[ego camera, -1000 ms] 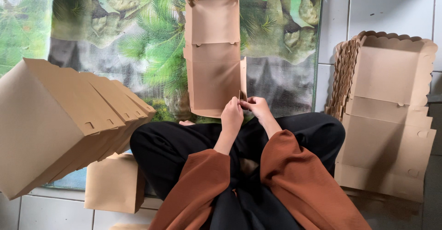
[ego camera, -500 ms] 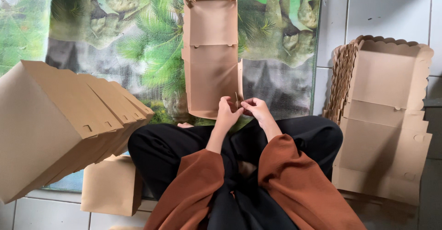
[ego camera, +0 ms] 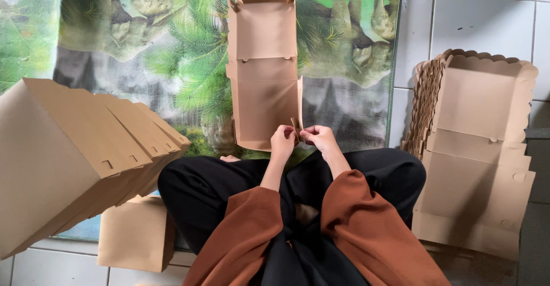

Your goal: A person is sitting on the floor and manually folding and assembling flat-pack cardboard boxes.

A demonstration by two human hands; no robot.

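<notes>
While 2 hands (ego camera: 301, 138) pinch brown box (ego camera: 263, 74) corner.

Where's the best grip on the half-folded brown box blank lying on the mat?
Probably the near right corner of the box blank, approached from the person's side. Its side walls stand up there, and left hand and right hand already pinch the small corner tab. The far scalloped lid lies flat.

box (ego camera: 262, 85): plain kraft brown
mat (ego camera: 143, 45): green palm fronds, grey-tan animals
sleeves (ego camera: 366, 234): rust brown
trousers (ego camera: 206, 188): black
floor tiles (ego camera: 475, 11): pale grey
</notes>
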